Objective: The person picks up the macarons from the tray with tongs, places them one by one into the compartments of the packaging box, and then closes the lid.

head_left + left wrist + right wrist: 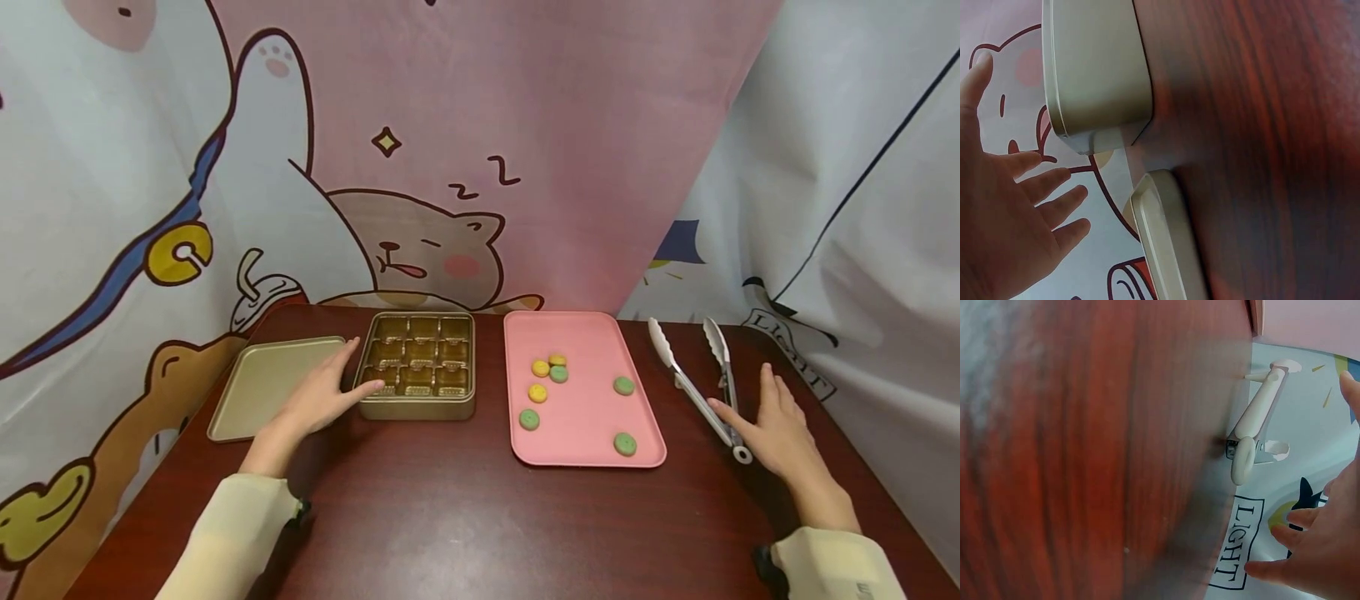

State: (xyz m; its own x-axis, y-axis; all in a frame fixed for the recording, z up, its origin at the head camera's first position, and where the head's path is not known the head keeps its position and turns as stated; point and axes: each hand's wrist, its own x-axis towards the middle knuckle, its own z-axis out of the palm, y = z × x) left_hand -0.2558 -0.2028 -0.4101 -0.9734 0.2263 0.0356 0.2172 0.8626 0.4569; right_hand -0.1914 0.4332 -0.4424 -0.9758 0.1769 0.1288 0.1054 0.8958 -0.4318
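My left hand (318, 396), fingers spread and holding nothing, hovers between a flat gold lid (262, 387) and a square gold tin (418, 408). In the head view its thumb overlaps the tin's left near corner; the left wrist view shows the hand (1013, 219) apart from the tin (1097, 69). Inside the tin sits a gold divider insert (418, 352) with several square compartments. At the right, metal tongs (701, 400) lie with arms spread and tips pointing away. Beside their hinge end is my right hand (783, 433), fingers extended, nothing gripped.
A pink tray (577, 446) lies between tin and tongs. On it are several small round cookie-like pieces, yellow ones (537, 392) and green ones (625, 444). The dark wooden table (480, 517) ends at a patterned cloth (585, 167) behind and at both sides.
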